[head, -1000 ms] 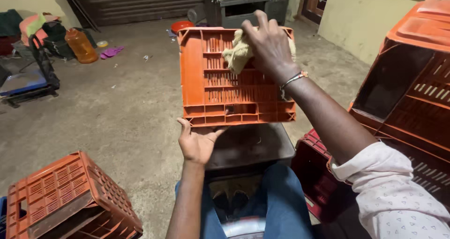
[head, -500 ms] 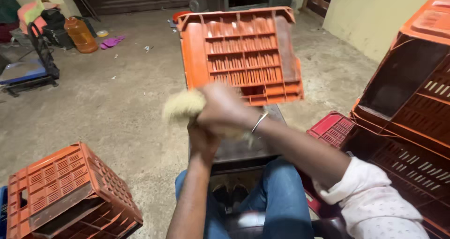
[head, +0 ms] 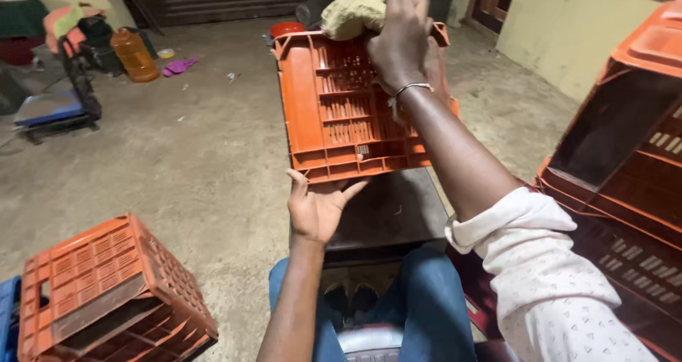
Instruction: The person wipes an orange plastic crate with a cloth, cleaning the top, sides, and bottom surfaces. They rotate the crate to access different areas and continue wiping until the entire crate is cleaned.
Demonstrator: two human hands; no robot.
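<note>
Left hand (head: 317, 207) held palm up, fingers spread, forearm bare and reaching forward; right hand (head: 399, 41) stretched far ahead, fingers curled downward, wrist bangled, sleeve rolled near the elbow.

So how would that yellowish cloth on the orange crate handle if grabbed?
The cloth looks floppy: it bunches under the right hand. Probably light, since it perches on the crate rim. Unlikely to slip; its surface looks coarse.
</note>
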